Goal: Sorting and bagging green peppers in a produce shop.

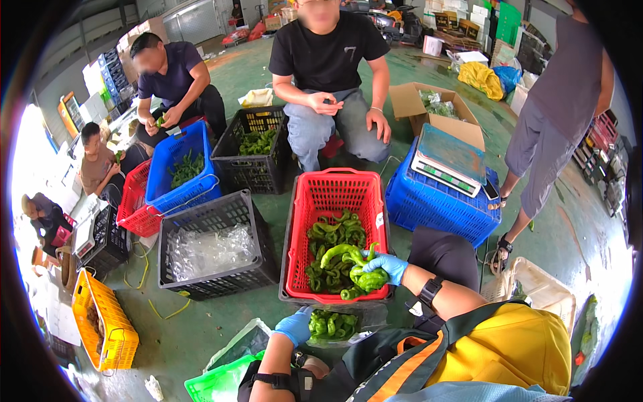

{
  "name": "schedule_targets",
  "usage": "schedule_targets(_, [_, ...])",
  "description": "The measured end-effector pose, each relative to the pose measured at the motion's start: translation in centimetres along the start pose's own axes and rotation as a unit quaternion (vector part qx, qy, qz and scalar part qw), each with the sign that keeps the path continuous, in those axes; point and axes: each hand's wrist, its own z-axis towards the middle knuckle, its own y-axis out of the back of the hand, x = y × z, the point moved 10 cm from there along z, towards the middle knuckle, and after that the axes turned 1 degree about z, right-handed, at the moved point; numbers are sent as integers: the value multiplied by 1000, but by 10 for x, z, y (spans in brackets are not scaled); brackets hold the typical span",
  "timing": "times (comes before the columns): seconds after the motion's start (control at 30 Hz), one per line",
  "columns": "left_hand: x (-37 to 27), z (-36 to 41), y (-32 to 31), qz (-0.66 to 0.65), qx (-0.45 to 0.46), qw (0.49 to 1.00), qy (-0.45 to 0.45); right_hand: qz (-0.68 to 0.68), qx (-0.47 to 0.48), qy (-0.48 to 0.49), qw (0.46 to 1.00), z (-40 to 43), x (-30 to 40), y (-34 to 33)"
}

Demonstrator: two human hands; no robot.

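Observation:
My right hand [392, 268], in a blue glove, grips a bunch of long green peppers [359, 266] over the near right part of a red plastic basket [337, 177]. More twisted green peppers [341, 232] lie inside that basket. Lower down, my left hand [295, 325], also gloved in blue, holds the left side of a clear plastic bag [372, 321]. Green peppers [331, 324] fill the bag's lower part. The fingertips of my left hand are partly hidden at the bag's edge.
Left of the basket stands a black crate [211, 281] of clear plastic bags. A scale [447, 161] rests on an upturned blue crate [432, 206] at right. A person [329, 55] sits opposite; another person [557, 100] stands at right. A green bag [221, 377] lies near my left arm.

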Motion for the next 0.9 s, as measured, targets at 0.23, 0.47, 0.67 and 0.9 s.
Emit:
schedule_targets(0.23, [-2, -2, 2, 0, 2, 1000, 1, 24, 13, 12, 1000, 3, 0, -1])
schedule_targets(0.47, [-8, -7, 0, -16, 0, 1000, 9, 72, -91, -20, 993, -6, -11, 29])
schedule_targets(0.67, [17, -1, -11, 15, -59, 998, -1, 67, -33, 20, 997, -1, 4, 6])
schedule_targets(0.9, [0, -8, 19, -8, -24, 1000, -10, -59, 74, 9, 995, -53, 44, -72])
